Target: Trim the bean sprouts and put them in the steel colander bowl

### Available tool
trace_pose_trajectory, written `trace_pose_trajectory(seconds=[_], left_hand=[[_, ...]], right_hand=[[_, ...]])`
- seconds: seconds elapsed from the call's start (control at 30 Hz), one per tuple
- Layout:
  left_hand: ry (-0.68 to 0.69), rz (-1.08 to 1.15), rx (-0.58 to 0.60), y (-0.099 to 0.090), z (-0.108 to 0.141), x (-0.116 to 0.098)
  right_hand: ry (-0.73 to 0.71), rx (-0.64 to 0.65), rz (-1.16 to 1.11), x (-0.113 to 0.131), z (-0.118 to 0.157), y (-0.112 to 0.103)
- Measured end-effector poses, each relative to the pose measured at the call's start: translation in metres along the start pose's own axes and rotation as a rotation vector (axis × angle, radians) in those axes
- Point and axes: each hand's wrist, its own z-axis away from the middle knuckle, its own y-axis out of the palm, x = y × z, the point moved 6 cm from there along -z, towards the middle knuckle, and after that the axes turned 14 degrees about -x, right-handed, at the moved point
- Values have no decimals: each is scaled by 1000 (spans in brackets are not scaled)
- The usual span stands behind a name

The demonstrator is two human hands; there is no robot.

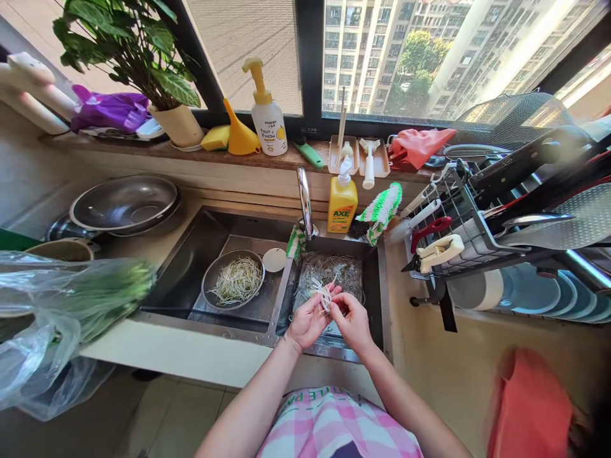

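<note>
Over the right sink basin, my left hand is closed loosely round a small bunch of bean sprouts. My right hand meets it from the other side, thumb and fingers pinched on the sprouts' ends. Below both hands, water with thin strands floating in it partly fills the basin. In the left basin stands a round metal bowl heaped with bean sprouts. A white round disc lies beside that bowl.
A chrome tap rises behind the divider, with a yellow detergent bottle to its right. A dish rack with knives and plates crowds the right. Bagged green vegetables and a wok occupy the left counter.
</note>
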Motion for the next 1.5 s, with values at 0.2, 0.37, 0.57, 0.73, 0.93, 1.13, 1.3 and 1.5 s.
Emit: trace_pose_trajectory(seconds=[0.2, 0.37, 0.57, 0.73, 0.93, 1.13, 1.3, 1.5], left_hand=[[13, -24, 16, -1, 1, -2], [49, -73, -21, -4, -1, 0], [87, -81, -38, -6, -1, 4], [94, -78, -42, -3, -2, 6], [89, -72, -80, -3, -1, 8], [145, -67, -144, -5, -5, 7], [137, -40, -168, -7, -8, 8], [155, -30, -191, -5, -10, 12]], right_hand=[[124, 6, -67, -11, -1, -1], [168, 17, -112, -12, -2, -1], [238, 100, -86, -17, 0, 2], [324, 78, -74, -25, -1, 4], [388, -15, -220, -28, -2, 6], [338, -29, -240, -28, -1, 7], [272, 6, -230, -25, 0, 8], [272, 38, -243, -21, 0, 10]])
